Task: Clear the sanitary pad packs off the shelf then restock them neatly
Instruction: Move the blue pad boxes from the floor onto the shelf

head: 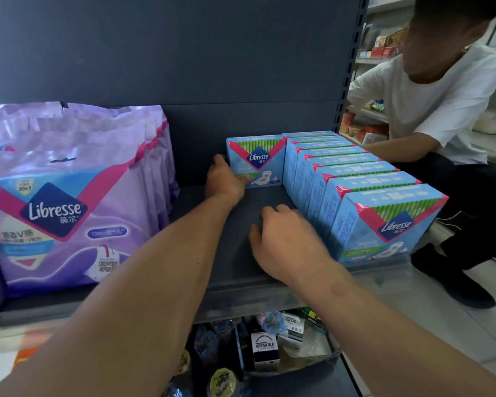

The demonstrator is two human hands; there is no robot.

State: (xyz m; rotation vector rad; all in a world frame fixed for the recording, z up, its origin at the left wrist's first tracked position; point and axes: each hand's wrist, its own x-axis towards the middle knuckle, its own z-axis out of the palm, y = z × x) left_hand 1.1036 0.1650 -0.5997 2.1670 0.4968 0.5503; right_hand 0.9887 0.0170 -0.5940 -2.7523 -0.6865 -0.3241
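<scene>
On the dark shelf stand two kinds of Libresse packs. At the right a row of blue packs runs from the near edge to the back panel, about eight by count, though the farthest ones blur together. One more single blue pack stands upright at the far back, face forward, just left of the row's far end. At the left stand the purple packs, at least three, one behind another, the nearest reaching almost to the shelf's front lip.

The left hand reaches far in and lies against the left side of the single blue pack, fingers curled at its edge; whether it truly grips cannot be told. The right hand rests with fingers spread and relaxed on the bare shelf, just beside the row's left side, holding nothing.

Between the purple packs and the blue row lies a broad strip of bare shelf, open from front lip to the back pack.

A person in a white shirt crouches at the far right, beyond the shelf upright.
</scene>
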